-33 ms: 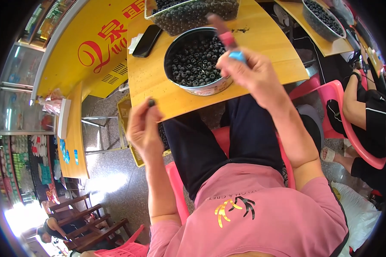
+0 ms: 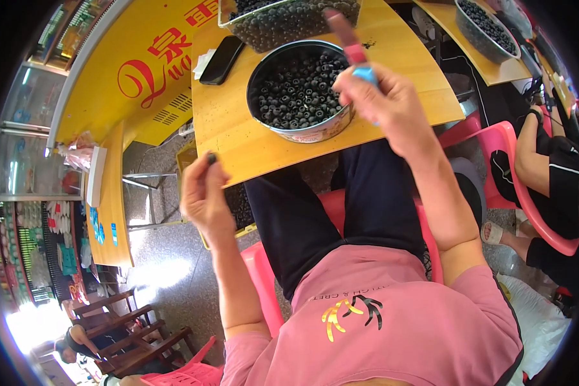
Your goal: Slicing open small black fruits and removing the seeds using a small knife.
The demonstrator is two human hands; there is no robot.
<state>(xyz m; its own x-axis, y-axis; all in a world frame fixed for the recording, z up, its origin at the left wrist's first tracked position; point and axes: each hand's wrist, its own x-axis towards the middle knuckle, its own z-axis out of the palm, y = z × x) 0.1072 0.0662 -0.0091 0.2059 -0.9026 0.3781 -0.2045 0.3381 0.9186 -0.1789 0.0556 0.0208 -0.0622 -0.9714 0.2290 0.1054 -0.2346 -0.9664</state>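
My left hand is raised beside the near left edge of the yellow-brown table, pinching a small dark round piece between thumb and fingertips. Its kind is too small to make out. A knife-like tool with red and blue on its grip is in my closed right hand; its brownish blade points up and away and is smeared by motion. That hand hovers over the right rim of a round metal tub, which holds many dark round pieces, several showing pale rings.
Behind the tub stands a clear plastic bin full of like pieces. A black phone lies on the table at the left. A yellow crate sits below the table. On the right are another filled bowl, a pink chair and a seated person.
My left hand has shifted left and slightly down with the dark piece. My right hand and the knife-like tool have moved a little to the right.
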